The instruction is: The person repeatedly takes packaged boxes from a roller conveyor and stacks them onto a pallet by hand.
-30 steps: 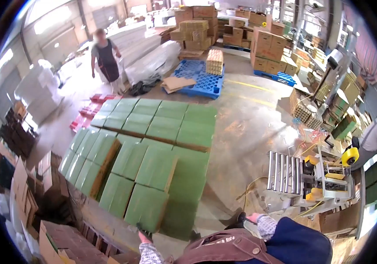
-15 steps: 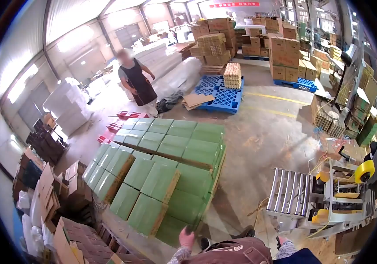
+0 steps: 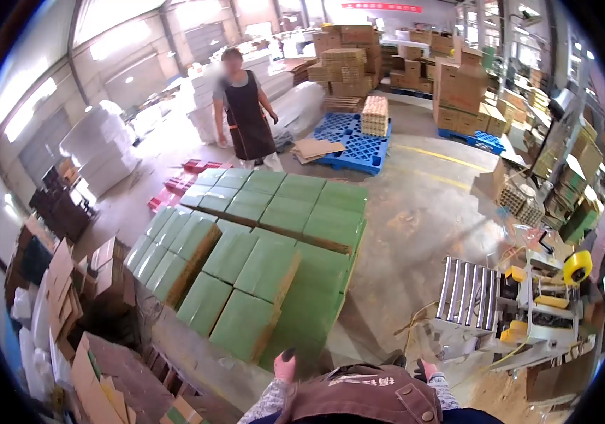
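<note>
Two tiers show at the near right of the green-topped stack: the upper packs, among them the nearest green-topped pack [image 3: 246,332], rest on the lower tier [image 3: 309,297], which lies bare along its right edge. That nearest pack sits close to the near edge with no neighbour on its right, so a knock could slide it, especially as the tops look glossy and probably slick. The dark gaps between the groups of packs might also let an outer pack tip or shift if it were pushed sideways. On the floor, a thin cable [image 3: 411,326] lies between the stack's right edge and the roller conveyor [image 3: 468,293]; a foot could catch in it. A person in a dark apron [image 3: 249,120] stands beyond the far edge, where a shove across the stack might reach them.

The left hand [image 3: 285,367] is at the near right corner of the lower tier, its fingers seemingly curled; how far open it is, and whether it touches the corner, I cannot tell. The right hand [image 3: 426,369] hangs near the body, well apart from the stack, its opening too small to judge. Nothing shows held in either.
</note>
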`<action>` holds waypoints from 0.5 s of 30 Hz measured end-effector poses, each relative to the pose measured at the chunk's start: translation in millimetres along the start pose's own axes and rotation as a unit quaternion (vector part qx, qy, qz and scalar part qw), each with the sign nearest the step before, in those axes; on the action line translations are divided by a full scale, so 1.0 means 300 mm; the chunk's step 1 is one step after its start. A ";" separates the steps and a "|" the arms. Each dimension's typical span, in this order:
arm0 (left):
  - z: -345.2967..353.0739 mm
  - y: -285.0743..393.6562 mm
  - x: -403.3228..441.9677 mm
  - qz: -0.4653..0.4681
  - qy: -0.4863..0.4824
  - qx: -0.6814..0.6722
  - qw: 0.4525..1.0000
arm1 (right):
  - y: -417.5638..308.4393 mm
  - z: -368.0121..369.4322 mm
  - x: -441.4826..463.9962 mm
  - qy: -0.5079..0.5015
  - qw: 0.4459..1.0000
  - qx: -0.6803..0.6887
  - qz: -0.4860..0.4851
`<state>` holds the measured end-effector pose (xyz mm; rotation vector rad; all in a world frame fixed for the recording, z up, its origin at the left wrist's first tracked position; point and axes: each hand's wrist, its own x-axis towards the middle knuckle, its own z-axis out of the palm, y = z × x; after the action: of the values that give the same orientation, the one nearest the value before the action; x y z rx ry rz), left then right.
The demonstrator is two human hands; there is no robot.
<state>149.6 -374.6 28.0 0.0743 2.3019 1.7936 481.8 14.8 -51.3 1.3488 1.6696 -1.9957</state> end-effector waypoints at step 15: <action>0.206 0.559 0.088 0.080 -0.451 -0.036 0.888 | 0.078 0.180 -0.501 0.222 0.948 0.161 0.165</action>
<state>120.4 -268.5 171.5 0.8997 1.5712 1.4333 554.1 -96.1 40.8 2.1641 1.1715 -1.9142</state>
